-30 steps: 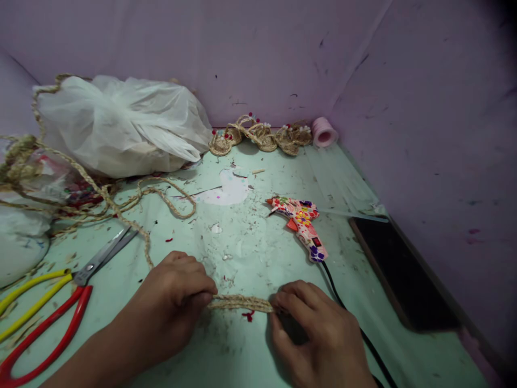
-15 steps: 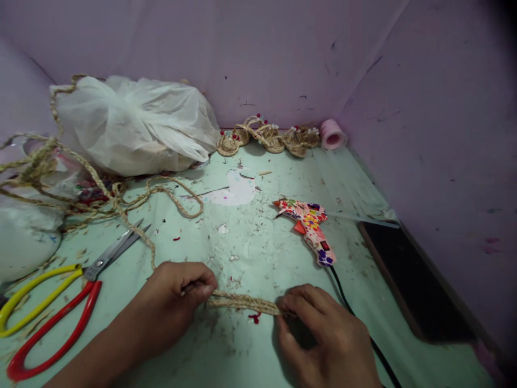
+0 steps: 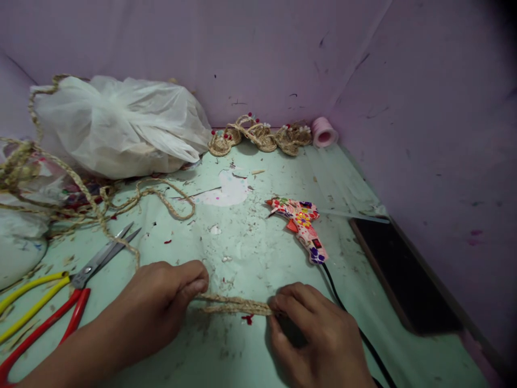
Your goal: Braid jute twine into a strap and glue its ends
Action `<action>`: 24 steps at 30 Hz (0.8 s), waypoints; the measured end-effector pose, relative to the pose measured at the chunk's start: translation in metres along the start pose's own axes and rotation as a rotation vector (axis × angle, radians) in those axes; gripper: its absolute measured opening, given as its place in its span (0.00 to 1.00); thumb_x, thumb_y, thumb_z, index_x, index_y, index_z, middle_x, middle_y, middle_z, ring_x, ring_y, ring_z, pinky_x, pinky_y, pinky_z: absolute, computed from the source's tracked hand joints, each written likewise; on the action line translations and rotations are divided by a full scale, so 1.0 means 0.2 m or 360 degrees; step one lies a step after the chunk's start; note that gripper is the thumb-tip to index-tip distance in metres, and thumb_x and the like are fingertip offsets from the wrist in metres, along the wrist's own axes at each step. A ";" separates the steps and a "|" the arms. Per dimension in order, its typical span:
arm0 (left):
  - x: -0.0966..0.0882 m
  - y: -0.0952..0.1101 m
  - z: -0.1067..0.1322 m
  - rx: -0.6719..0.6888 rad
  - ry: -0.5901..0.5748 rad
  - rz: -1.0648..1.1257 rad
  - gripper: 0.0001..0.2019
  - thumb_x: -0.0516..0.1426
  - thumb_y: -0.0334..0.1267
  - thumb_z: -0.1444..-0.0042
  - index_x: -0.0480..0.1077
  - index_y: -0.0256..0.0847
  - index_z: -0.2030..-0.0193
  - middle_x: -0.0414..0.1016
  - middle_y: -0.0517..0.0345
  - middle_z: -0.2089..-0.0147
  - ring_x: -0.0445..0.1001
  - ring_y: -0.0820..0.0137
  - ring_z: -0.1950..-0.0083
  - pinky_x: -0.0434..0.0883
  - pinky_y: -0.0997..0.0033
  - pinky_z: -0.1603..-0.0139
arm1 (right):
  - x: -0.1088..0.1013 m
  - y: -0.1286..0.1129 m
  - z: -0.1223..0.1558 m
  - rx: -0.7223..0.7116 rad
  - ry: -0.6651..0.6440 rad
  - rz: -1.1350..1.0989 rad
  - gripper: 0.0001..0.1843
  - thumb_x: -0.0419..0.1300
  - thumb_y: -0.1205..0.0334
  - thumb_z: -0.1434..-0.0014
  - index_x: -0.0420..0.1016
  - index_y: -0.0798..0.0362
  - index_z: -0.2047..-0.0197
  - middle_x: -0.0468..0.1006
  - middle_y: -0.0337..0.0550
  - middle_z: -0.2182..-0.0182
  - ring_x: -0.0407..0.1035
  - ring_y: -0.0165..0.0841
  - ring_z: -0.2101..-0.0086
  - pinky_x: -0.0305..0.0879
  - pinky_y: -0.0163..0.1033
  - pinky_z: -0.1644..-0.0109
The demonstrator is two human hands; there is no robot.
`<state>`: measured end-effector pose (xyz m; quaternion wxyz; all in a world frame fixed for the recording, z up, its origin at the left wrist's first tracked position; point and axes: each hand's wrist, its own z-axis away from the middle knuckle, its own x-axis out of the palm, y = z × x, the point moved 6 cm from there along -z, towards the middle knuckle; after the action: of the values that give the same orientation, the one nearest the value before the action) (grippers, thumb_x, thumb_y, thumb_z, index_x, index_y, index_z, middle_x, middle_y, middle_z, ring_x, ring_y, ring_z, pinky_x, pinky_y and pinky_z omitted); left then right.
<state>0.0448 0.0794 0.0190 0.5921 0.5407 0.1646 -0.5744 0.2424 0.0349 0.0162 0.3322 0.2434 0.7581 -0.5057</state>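
Note:
A doubled length of braided jute rope (image 3: 234,305) lies flat on the green table cover (image 3: 250,242) between my hands. My left hand (image 3: 161,304) is closed, thumb and fingers pinching the rope's left part, where the strand runs off toward the tangle at the left. My right hand (image 3: 319,334) is closed too, its fingertips pressing the rope's right end onto the cover. A floral-patterned glue gun (image 3: 301,222) lies just beyond my right hand, its black cord (image 3: 355,328) trailing past my wrist.
Scissors with red handles (image 3: 76,302) and yellow-handled ones (image 3: 32,293) lie at the left. A white plastic bag (image 3: 117,126) and loose jute rope (image 3: 72,194) sit behind them. Small jute sandals (image 3: 258,136) and pink ribbon spool (image 3: 323,132) stand by the back wall; a dark phone (image 3: 404,275) lies right.
My left hand has slid a little left along the rope, exposing more of the doubled length. My right hand stays pressed on the rope's end.

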 end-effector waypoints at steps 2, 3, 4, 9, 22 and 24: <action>0.01 -0.01 -0.01 -0.0009 -0.0072 0.0134 0.17 0.40 0.44 0.39 0.58 0.40 0.75 0.62 0.63 0.78 0.60 0.74 0.76 0.55 0.75 0.73 | 0.00 0.00 0.00 0.0008 0.0001 0.0001 0.08 0.57 0.70 0.50 0.73 0.50 0.67 0.74 0.41 0.72 0.68 0.33 0.72 0.64 0.36 0.69; 0.01 -0.01 -0.01 -0.0020 -0.0102 0.0206 0.18 0.40 0.45 0.40 0.58 0.40 0.75 0.62 0.63 0.78 0.60 0.74 0.75 0.56 0.76 0.73 | 0.00 0.00 0.00 0.0008 0.0000 0.0004 0.07 0.57 0.70 0.50 0.73 0.51 0.67 0.74 0.41 0.72 0.68 0.33 0.72 0.64 0.35 0.69; 0.01 -0.01 -0.01 -0.0041 -0.0131 0.0283 0.17 0.41 0.45 0.40 0.59 0.40 0.76 0.62 0.63 0.78 0.60 0.75 0.75 0.56 0.77 0.73 | 0.00 0.00 0.00 0.0007 0.0002 0.0007 0.07 0.57 0.70 0.50 0.73 0.51 0.67 0.74 0.41 0.72 0.68 0.33 0.72 0.64 0.35 0.69; 0.01 -0.01 -0.01 -0.0206 -0.0300 0.0524 0.10 0.53 0.42 0.49 0.67 0.40 0.75 0.56 0.67 0.82 0.54 0.78 0.78 0.52 0.80 0.79 | 0.01 -0.01 -0.01 0.0013 -0.0025 0.0021 0.08 0.56 0.69 0.50 0.74 0.51 0.67 0.74 0.41 0.72 0.68 0.32 0.72 0.64 0.35 0.69; -0.12 0.16 -0.08 -0.0125 0.0185 0.0647 0.16 0.51 0.44 0.49 0.62 0.38 0.83 0.52 0.66 0.85 0.51 0.79 0.81 0.50 0.81 0.82 | 0.01 -0.06 -0.04 -0.0032 -0.0162 0.0132 0.09 0.54 0.70 0.50 0.74 0.51 0.70 0.73 0.40 0.75 0.66 0.32 0.73 0.58 0.36 0.71; -0.12 0.18 -0.07 -0.0035 0.0196 0.0614 0.17 0.51 0.44 0.48 0.62 0.38 0.84 0.52 0.66 0.85 0.51 0.79 0.82 0.51 0.81 0.82 | 0.01 -0.06 -0.05 -0.0028 -0.0160 0.0124 0.09 0.54 0.70 0.50 0.74 0.51 0.70 0.73 0.40 0.75 0.66 0.32 0.74 0.58 0.36 0.71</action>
<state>0.0742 0.0942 0.0505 0.6860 0.5897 0.1002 -0.4143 0.2299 0.0396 0.0236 0.3913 0.2440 0.7349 -0.4972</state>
